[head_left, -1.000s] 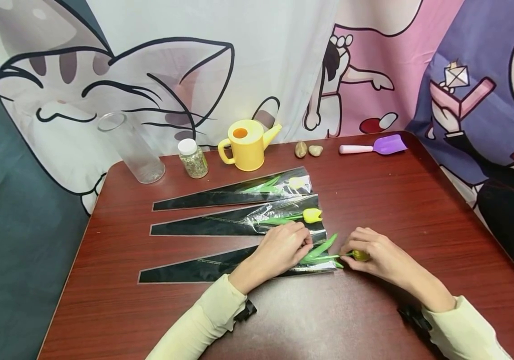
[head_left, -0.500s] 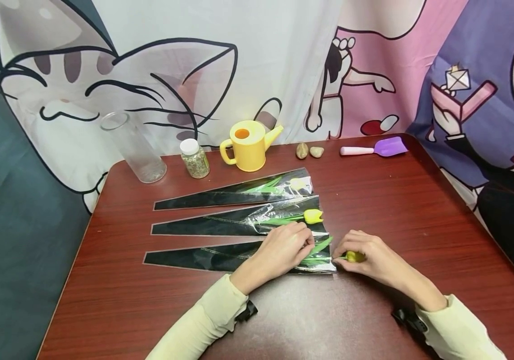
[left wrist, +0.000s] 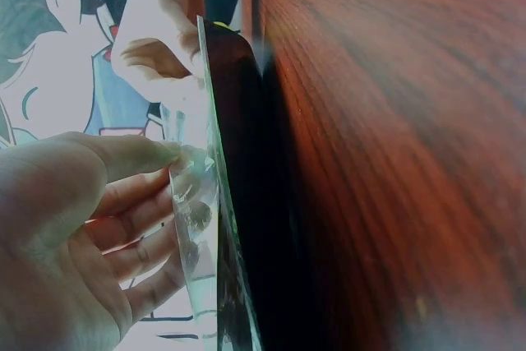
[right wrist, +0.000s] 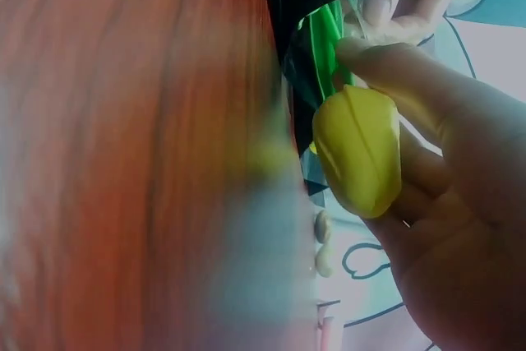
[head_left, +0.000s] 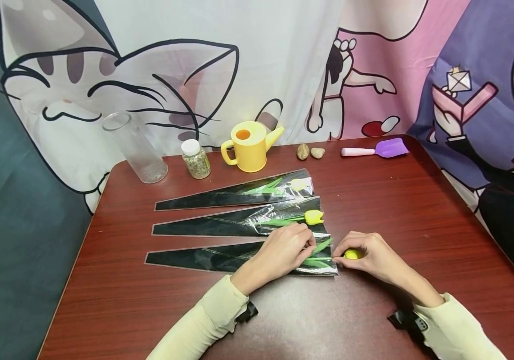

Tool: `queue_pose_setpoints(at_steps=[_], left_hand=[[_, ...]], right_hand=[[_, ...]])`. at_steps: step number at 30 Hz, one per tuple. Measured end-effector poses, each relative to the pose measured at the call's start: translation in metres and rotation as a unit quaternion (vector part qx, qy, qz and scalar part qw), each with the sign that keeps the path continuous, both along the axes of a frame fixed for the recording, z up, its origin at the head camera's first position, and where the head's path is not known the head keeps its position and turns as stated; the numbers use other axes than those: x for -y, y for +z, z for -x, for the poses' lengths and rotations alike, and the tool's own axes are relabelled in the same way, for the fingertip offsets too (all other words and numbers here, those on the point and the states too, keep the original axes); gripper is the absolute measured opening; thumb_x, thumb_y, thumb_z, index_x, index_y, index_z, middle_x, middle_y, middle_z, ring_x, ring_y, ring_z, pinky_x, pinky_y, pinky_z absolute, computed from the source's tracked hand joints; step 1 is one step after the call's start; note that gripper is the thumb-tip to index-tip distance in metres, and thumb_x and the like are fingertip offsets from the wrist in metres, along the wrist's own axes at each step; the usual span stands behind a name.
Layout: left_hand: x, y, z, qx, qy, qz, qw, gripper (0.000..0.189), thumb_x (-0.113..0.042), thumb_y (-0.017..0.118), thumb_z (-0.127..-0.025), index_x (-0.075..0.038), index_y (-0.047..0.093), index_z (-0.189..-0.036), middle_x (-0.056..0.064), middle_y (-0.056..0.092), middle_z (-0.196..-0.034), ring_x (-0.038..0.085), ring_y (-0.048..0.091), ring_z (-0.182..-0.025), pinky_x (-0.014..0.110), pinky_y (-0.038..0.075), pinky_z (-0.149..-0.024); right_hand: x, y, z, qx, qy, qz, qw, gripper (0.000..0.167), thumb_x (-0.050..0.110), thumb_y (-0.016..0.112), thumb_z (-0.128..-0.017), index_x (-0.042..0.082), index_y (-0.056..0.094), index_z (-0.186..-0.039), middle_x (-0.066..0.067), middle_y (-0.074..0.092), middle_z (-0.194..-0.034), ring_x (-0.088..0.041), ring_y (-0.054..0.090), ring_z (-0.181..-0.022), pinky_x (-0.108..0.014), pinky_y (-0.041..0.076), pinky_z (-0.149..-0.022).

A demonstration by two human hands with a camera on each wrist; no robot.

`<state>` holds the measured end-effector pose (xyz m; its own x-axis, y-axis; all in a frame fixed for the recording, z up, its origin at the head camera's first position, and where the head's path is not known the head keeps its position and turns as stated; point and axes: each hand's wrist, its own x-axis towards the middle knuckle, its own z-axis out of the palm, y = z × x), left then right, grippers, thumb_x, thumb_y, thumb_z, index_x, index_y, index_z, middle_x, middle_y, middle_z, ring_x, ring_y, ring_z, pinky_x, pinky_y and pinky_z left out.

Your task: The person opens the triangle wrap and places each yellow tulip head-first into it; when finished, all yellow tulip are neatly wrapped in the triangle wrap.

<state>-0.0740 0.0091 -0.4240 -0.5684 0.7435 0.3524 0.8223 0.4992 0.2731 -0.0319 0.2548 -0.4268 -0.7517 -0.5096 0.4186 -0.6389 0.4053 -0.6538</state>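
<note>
My left hand (head_left: pixel 281 252) pinches the clear film at the wide end of the nearest black-backed flower sleeve (head_left: pixel 184 259); the left wrist view shows thumb and fingers on the film (left wrist: pixel 196 240), lifted off the dark backing. Just past that end, my right hand (head_left: pixel 376 257) grips a yellow tulip (right wrist: pixel 357 152) by its stem, close below the bloom. The tulip's green leaves (head_left: pixel 322 248) lie inside the sleeve's mouth, while its bloom sticks out to the right under my right palm. Behind lie two more sleeves, a middle one (head_left: pixel 184 228) and a far one (head_left: pixel 193 200), each with a yellow tulip.
Along the back of the reddish table (head_left: pixel 117 310) stand a clear glass vase (head_left: pixel 141 155), a white-capped jar (head_left: pixel 197 162) and a yellow watering can (head_left: pixel 249 150). Two stones (head_left: pixel 303 152) and a purple-bladed trowel (head_left: pixel 389 148) lie to their right. A printed curtain (head_left: pixel 284 50) hangs behind.
My right hand has moved left, sliding the tulip's stem and leaves further into the sleeve. The sleeve's narrow end has swung away from me. My left hand has stayed nearly in place.
</note>
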Motion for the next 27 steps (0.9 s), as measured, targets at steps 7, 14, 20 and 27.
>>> queue_pose_setpoints(at_steps=[7, 14, 20, 27], left_hand=[[0.0, 0.002, 0.001, 0.001, -0.002, -0.001, 1.0, 0.01, -0.025, 0.066, -0.094, -0.025, 0.064, -0.084, -0.015, 0.052, -0.083, 0.002, 0.048, -0.076, 0.018, 0.043, -0.064], [0.0, 0.002, 0.001, 0.001, 0.002, 0.001, 1.0, 0.011, -0.024, 0.065, -0.095, -0.025, 0.063, -0.084, -0.015, 0.052, -0.082, 0.002, 0.048, -0.074, 0.018, 0.043, -0.064], [0.0, 0.0, -0.001, 0.001, 0.004, -0.002, 1.0, 0.012, -0.023, 0.064, -0.094, -0.025, 0.063, -0.082, -0.014, 0.052, -0.081, 0.001, 0.047, -0.073, 0.018, 0.042, -0.062], [0.001, 0.0, -0.001, -0.007, 0.003, -0.005, 1.0, 0.012, -0.022, 0.064, -0.094, -0.024, 0.063, -0.082, -0.014, 0.05, -0.08, 0.002, 0.046, -0.072, 0.018, 0.042, -0.062]], right_hand=[[0.01, 0.016, -0.003, 0.008, 0.006, 0.006, 0.9999, 0.033, -0.014, 0.082, -0.067, 0.013, 0.074, -0.083, 0.004, 0.067, -0.08, -0.017, 0.064, -0.072, -0.024, 0.047, -0.064], [0.001, -0.006, 0.0, 0.004, 0.0, -0.007, 1.0, 0.031, -0.007, 0.084, -0.07, 0.016, 0.074, -0.088, 0.007, 0.067, -0.085, -0.013, 0.063, -0.077, -0.022, 0.047, -0.068], [-0.012, -0.009, -0.001, -0.031, -0.026, -0.043, 0.9983, 0.032, 0.002, 0.085, -0.073, 0.021, 0.075, -0.096, 0.011, 0.067, -0.091, -0.008, 0.062, -0.084, -0.017, 0.046, -0.075], [-0.039, 0.012, -0.011, -0.016, -0.108, -0.097, 0.9893, 0.033, 0.006, 0.084, -0.076, 0.022, 0.074, -0.102, 0.014, 0.066, -0.099, -0.004, 0.059, -0.094, -0.014, 0.042, -0.083]])
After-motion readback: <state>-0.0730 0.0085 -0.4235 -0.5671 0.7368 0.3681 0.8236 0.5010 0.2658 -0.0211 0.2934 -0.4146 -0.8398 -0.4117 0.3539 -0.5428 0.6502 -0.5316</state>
